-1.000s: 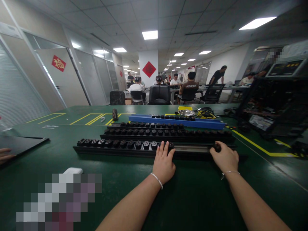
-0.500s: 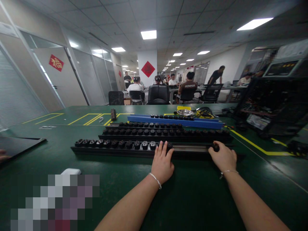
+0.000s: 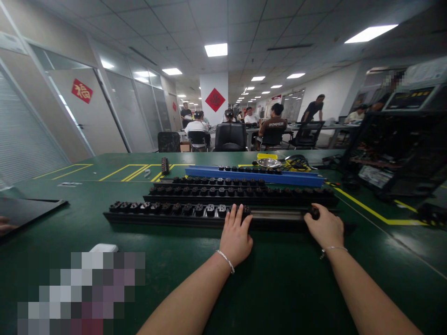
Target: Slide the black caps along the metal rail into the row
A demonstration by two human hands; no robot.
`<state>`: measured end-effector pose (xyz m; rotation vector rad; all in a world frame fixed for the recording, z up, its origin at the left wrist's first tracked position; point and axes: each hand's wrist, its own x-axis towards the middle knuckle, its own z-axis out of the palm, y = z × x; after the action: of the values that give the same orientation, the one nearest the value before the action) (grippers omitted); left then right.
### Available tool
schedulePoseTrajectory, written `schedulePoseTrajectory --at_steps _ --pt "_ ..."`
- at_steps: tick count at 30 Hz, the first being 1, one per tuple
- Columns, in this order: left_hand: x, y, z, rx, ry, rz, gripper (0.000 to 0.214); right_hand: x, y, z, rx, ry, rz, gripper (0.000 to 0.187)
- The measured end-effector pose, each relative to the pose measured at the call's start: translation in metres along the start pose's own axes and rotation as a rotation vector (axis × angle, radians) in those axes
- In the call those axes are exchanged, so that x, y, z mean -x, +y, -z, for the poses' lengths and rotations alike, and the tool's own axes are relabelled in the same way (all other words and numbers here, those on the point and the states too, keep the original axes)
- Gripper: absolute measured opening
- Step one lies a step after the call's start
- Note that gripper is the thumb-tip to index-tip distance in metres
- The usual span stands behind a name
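Note:
A long black rail (image 3: 174, 221) lies crosswise in front of me. Along its left part runs a row of black socket modules (image 3: 176, 208); the right part shows a bare grey channel (image 3: 275, 214). My left hand (image 3: 236, 235) rests with outstretched, spread fingers on the modules at the right end of that row. At the right end of the channel, my right hand (image 3: 326, 228) is closed around a small black socket module (image 3: 314, 213), gripped between thumb and fingers. The underside of that module is hidden, so I cannot tell whether it touches the rail.
Behind lie more black rails with modules (image 3: 240, 191) and a blue rail (image 3: 251, 177). A steel dish (image 3: 268, 163) stands further back. On the right is an open black equipment rack (image 3: 401, 153). At left are a dark panel (image 3: 31, 214) and another person's hand (image 3: 4, 222).
My right hand has shifted very slightly to the right with the socket module. My left hand stays in place on the row.

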<state>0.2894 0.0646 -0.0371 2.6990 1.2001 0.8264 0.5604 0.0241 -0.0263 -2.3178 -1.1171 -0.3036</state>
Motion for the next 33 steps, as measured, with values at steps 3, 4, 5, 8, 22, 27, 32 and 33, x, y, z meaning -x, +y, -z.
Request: schedulePoseTrajectory --at_steps 3,4,5,8,22,27,32,33 --pt "0.000 0.000 0.000 0.002 0.006 -0.002 0.060 -0.001 0.001 0.000 -0.015 0.001 -0.014 0.047" --pt "0.000 0.000 0.000 0.002 0.006 -0.003 0.060 -0.001 0.002 0.000 -0.020 0.002 -0.018 0.047" --pt "-0.001 0.000 0.000 0.003 0.006 -0.005 0.060 -0.001 0.003 0.000 -0.023 0.002 -0.022 0.047" --pt "-0.001 0.000 0.000 0.002 0.015 -0.005 0.060 -0.002 0.004 0.000 -0.020 0.002 -0.036 0.047" --pt "-0.001 0.001 0.001 -0.002 0.007 0.003 0.060 -0.006 0.008 0.003 -0.012 -0.027 -0.031 0.046" --pt "-0.001 0.002 0.002 -0.008 0.002 0.011 0.060 -0.005 0.008 0.004 -0.013 -0.008 -0.021 0.047" --pt "-0.001 0.003 0.004 -0.004 -0.016 0.023 0.060 -0.005 0.011 0.003 -0.026 0.005 -0.025 0.048" --pt "-0.001 0.003 0.004 -0.003 -0.021 0.025 0.060 -0.006 0.012 0.002 -0.029 0.008 -0.028 0.048"
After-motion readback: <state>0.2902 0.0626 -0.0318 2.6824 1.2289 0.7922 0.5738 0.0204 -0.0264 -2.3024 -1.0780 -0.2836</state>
